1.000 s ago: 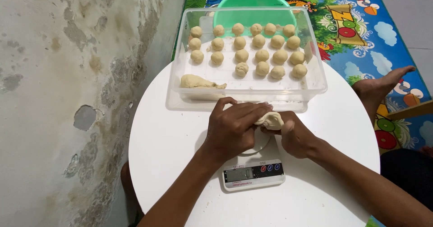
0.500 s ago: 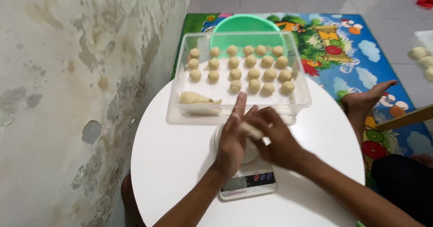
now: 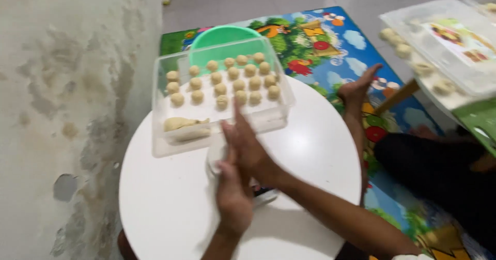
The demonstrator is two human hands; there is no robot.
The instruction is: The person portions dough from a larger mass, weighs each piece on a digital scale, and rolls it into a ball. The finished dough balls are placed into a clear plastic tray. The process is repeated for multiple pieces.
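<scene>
Over the round table [image 3: 170, 208], left hand [image 3: 233, 198] and right hand [image 3: 250, 149] press palm-to-palm

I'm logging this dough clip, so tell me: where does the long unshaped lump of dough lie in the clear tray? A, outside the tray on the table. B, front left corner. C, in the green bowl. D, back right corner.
B: the long lump of dough lies in the clear tray's front left corner, nearer than the rows of dough balls.
</scene>
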